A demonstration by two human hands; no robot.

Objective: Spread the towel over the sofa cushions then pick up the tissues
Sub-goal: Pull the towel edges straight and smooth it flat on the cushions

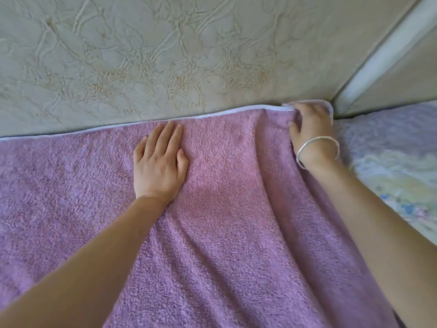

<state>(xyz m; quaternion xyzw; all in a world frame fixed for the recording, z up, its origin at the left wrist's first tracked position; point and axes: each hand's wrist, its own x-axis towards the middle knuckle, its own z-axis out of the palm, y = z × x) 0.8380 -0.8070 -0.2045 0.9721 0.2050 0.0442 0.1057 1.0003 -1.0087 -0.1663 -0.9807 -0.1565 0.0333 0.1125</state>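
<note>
The pink-purple terry towel (224,209) lies spread against the cracked beige sofa backrest (142,55). The left grip (159,166) presses it flat, fingers straight; the right grip (312,129) pinches its far corner. A harder tug there could deepen the folds between them.

Facing you is a beige sofa backrest of creased, cracked faux leather (165,55), its wrinkles rubbed tan. To your right, a pale white strip (383,53) runs diagonally beside a second beige panel (406,81). Below that lies a lavender, yellow and blue floral cover (397,162). Soft daylight falls evenly.
</note>
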